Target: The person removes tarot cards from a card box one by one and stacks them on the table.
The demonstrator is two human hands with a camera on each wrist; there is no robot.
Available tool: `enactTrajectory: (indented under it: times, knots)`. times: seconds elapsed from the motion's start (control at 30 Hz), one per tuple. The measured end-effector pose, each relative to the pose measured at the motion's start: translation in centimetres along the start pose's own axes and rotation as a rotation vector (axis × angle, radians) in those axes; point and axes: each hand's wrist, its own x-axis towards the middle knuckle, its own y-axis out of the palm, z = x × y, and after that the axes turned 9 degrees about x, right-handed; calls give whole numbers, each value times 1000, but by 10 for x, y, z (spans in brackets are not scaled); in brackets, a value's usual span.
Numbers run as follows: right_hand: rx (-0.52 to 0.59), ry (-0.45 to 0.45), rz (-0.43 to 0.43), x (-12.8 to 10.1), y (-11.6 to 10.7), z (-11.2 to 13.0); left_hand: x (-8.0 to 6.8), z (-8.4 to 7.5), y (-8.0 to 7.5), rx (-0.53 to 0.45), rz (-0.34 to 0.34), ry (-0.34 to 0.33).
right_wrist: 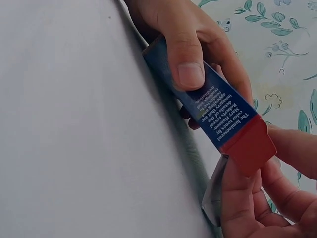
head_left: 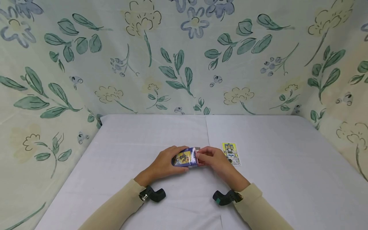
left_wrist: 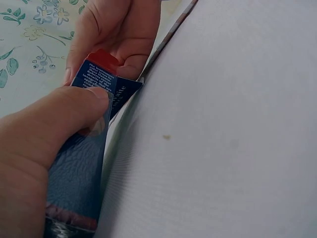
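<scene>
My left hand grips a blue card box low over the white table, near its middle. The thumb lies across the box's printed blue side. The box's red end flap stands open toward my right hand. That hand pinches a thin grey-edged stack of cards at the box's open mouth, just under the flap. The left wrist view has my thumb pressed on the box, with the right hand's fingers beyond the red flap.
One picture card lies face up on the table, just right of my right hand. Floral cloth walls the table at the back and on both sides. A black wrist camera sits on each forearm.
</scene>
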Motion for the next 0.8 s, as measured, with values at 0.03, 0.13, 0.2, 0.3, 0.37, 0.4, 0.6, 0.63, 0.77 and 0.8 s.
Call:
enactTrajectory:
  times: [0.03,0.13,0.2,0.3,0.37,0.4,0.6,0.63,0.77,0.8]
  knots:
    - [7,0,6,0,0,0,0,0,0,1,-1,1]
    - [33,2,17,0,-1,0,0,0,0,0,-4,4]
    - [42,2,18,0,0,1,0,1,0,-1,-5,4]
    - [60,9,17,0,0,1,0,1,1,-2,-6,3]
    - [75,14,19,0,-1,1,-1,1,1,-3,-7,4]
    - [86,16,22,0,-1,1,-1,2,2,-4,-8,4]
    - [111,16,38,1,-1,-1,-1,3,2,-8,-11,6]
    - [109,19,39,1,-1,-1,-1,3,2,-9,-11,6]
    - [100,26,35,2,-2,-1,0,3,2,-15,-13,9]
    - [94,26,36,1,-2,-1,0,3,2,-15,-12,9]
